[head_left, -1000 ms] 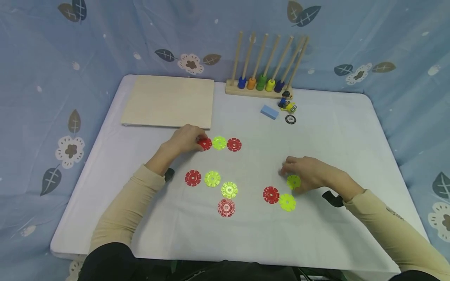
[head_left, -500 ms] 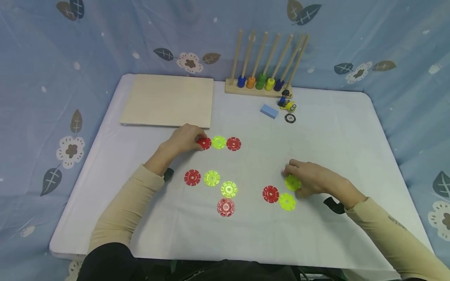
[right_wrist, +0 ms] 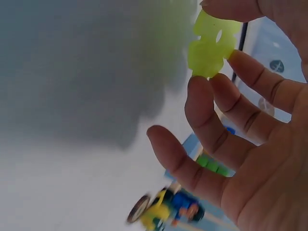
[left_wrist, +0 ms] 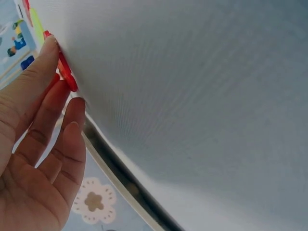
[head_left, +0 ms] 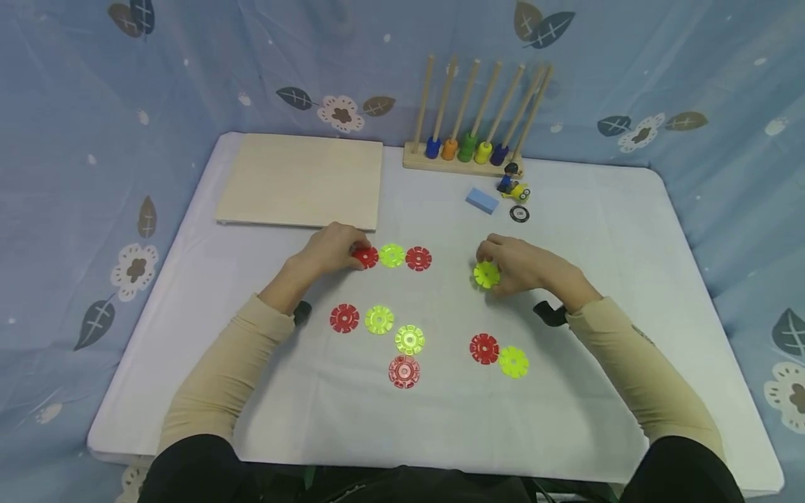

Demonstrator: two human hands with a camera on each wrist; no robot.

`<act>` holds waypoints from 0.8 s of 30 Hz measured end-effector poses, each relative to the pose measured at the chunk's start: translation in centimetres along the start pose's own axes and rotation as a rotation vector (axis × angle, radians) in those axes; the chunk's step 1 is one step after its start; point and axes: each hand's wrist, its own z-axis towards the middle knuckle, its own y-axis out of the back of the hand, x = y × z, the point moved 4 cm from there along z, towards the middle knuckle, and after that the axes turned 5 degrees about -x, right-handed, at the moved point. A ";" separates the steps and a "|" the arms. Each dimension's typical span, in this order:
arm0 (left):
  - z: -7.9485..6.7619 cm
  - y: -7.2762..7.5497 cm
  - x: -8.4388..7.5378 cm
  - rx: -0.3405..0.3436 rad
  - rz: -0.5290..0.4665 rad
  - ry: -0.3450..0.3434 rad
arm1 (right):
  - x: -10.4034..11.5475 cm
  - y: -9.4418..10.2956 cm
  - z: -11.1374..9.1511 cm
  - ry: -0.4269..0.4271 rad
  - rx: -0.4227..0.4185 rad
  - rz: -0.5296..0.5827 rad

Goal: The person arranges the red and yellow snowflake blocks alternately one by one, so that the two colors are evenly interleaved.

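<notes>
My right hand (head_left: 525, 265) pinches a yellow-green notched plastic disc (head_left: 486, 274) by its edges between thumb and fingertips. In the right wrist view this yellow-green disc (right_wrist: 211, 45) is held off the cloth, which carries its shadow. At the upper row, my left hand (head_left: 331, 248) has thumb and fingers at the edges of a red notched disc (head_left: 367, 258), partly hidden by the fingers. The left wrist view has the thumb and a finger on the red disc (left_wrist: 66, 72). Right of it in line lie a yellow-green disc (head_left: 392, 255) and another red disc (head_left: 418, 258).
Nearer me lie a red disc (head_left: 344, 318), several others, and a pair of a red disc (head_left: 484, 348) and a yellow-green disc (head_left: 514, 362). At the back are a wooden board (head_left: 302, 181), a peg stand (head_left: 462, 162), a blue block (head_left: 482, 200), a toy figure (head_left: 506, 179) and a black chip (head_left: 519, 214).
My right hand has lifted the yellow-green disc from beside the right-hand pair and carried it up and left, towards the upper row. The left hand stays in place at the red disc.
</notes>
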 end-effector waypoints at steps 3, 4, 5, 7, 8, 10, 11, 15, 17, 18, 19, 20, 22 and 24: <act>0.0 0.0 0.0 0.004 0.001 0.002 | 0.6 0.3 2.4 0.008 0.011 -0.008; 0.0 0.0 0.0 0.005 0.002 0.003 | 0.8 0.3 3.2 0.011 0.017 -0.008; 0.0 0.0 0.0 0.006 0.003 0.003 | 1.1 0.3 3.8 0.016 0.024 -0.010; 0.0 0.0 0.0 0.007 0.004 0.007 | 1.5 0.2 5.0 0.012 0.048 -0.014; -0.1 0.0 0.0 0.007 0.004 0.008 | 1.6 0.1 5.5 0.011 0.056 -0.015; -0.1 0.0 0.0 0.007 0.006 0.010 | 2.0 0.0 6.2 0.015 0.070 -0.021; -0.1 -0.1 0.0 0.007 0.006 0.010 | 2.1 -0.1 6.5 0.016 0.076 -0.024; -0.1 -0.1 -0.1 0.007 0.008 0.008 | 2.5 -0.2 7.1 0.041 0.074 -0.030; -0.2 0.0 -0.2 0.007 0.010 0.008 | 2.6 -0.3 7.3 0.048 0.072 -0.034; -0.2 0.0 -0.2 0.006 0.012 0.009 | 2.6 -0.3 7.4 0.051 0.070 -0.034; -0.2 0.1 -0.2 0.005 0.013 0.009 | 2.6 -0.3 7.4 0.052 0.067 -0.034; -0.2 0.1 -0.3 0.004 0.012 0.010 | 2.6 -0.2 7.4 0.052 0.064 -0.033; -0.2 0.2 -0.3 0.003 0.014 0.010 | 2.6 -0.1 7.1 0.050 0.056 -0.041; -0.2 0.2 -0.3 0.004 0.016 0.009 | 2.5 0.1 6.4 0.047 0.039 -0.044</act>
